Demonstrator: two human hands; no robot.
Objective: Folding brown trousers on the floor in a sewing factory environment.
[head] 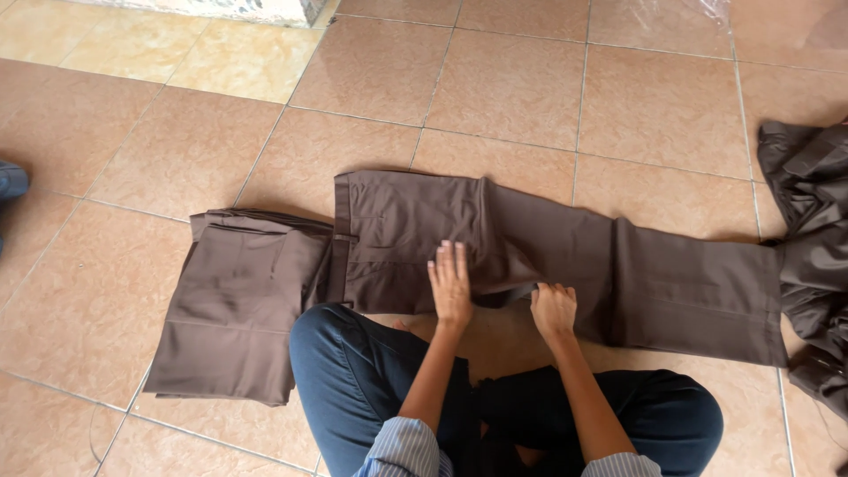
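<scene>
A pair of brown trousers (pixel 565 256) lies flat on the tiled floor in front of me, waistband to the left and legs running right. My left hand (pixel 450 284) rests flat on the seat of the trousers, fingers spread. My right hand (pixel 553 309) is at the near edge of the trousers by the crotch, fingers curled onto the fabric. My crossed legs in blue jeans (pixel 353 371) are just below the trousers.
A folded stack of brown garments (pixel 234 305) lies to the left, touching the waistband. A heap of unfolded brown clothes (pixel 817 256) sits at the right edge. A blue object (pixel 11 181) shows at the far left. Bare tile (pixel 512 88) lies beyond.
</scene>
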